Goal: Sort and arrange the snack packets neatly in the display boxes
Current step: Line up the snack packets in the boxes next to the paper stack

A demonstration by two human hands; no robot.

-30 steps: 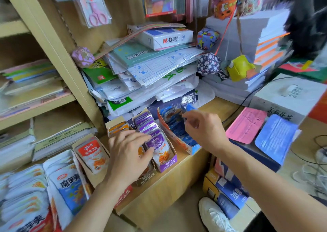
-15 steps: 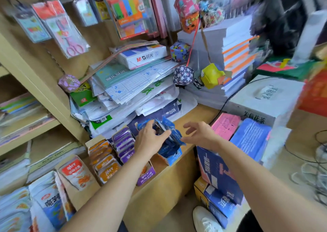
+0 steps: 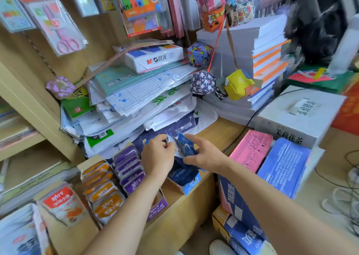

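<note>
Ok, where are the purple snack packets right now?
Head view, lower centre: the purple packets stand in a row between the orange packets and the blue packet box.

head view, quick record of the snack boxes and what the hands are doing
left hand: pinches blue packets at the top
right hand: holds the same packets between thumb and fingers
blue box: below the hands, more blue packets inside
purple packets: upright row, left of blue box
orange packets: row left of the purple ones
</note>
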